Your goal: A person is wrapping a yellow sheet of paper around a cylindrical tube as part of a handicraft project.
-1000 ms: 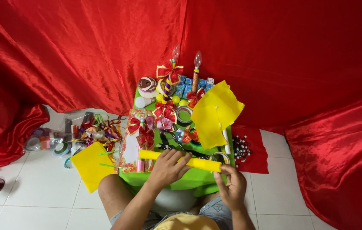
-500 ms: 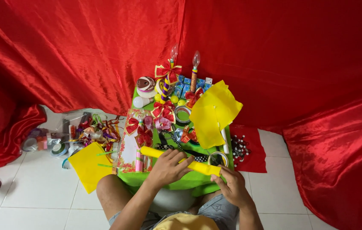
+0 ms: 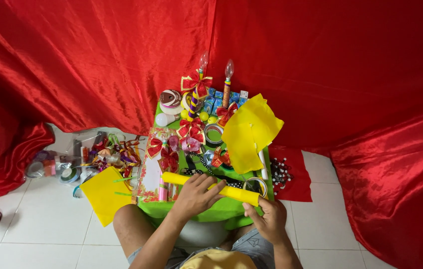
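Hands roll a yellow foam tube at six o'clock on a green table: left hand clasps its middle, right hand pinches its end. Tightening the roll evenly seems called for. Red bows crowd twelve o'clock; red drapes ring white tiles.

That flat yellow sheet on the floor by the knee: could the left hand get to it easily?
Probably yes. The yellow sheet lies uncovered on the tiles beside the left knee, nothing on top, but the left hand is now pressing the yellow roll and would have to let go.
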